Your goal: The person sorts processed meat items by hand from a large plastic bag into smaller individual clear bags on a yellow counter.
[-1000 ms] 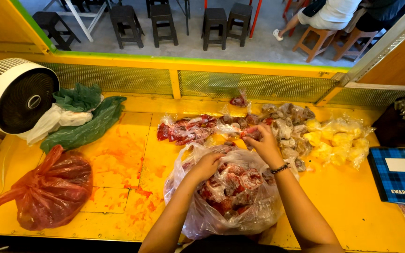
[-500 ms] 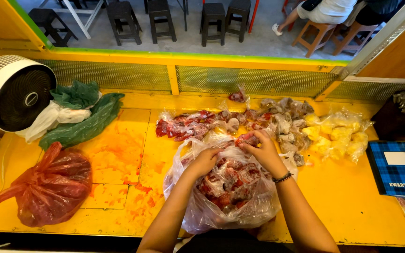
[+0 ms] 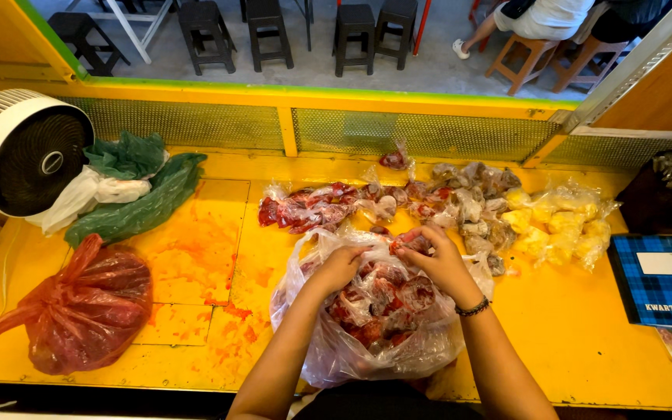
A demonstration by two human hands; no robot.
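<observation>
Here, both hands are at the top of one big bag.

Big bag: a large clear plastic bag (image 3: 367, 327) full of small red packets sits on the yellow counter (image 3: 569, 327), right in front of the person.
Left hand: the left hand (image 3: 341, 268) is on the open top of the big bag, with the fingers curled around the thin plastic rim. It is closed on the plastic.
Right hand: the right hand (image 3: 439, 260) is just beside the left one, over the far edge of the bag. Its fingertips are pinched together on a small red packet (image 3: 412, 243). A dark bead bracelet (image 3: 473, 309) is on the wrist.
Where the packet is: it is between the fingertips of the right hand, just above the mouth of the big bag, and the left hand is near it.
Behind the hands: a row of small clear packets of red stuff (image 3: 313, 208) lies further back on the counter. Next to it are greyish brown packets (image 3: 472, 198), then yellow packets (image 3: 561, 225) on the right.
Left side: a knotted red plastic bag (image 3: 87, 307) lies near the front edge. Green plastic bags (image 3: 138, 194) and a white plastic bag (image 3: 87, 194) lie by a round white fan (image 3: 21, 152).
Right side: a blue checked notebook (image 3: 663, 280) lies at the counter's edge.
Counter top: it has orange-red smears (image 3: 196, 257) between the red bag and the big bag.
</observation>
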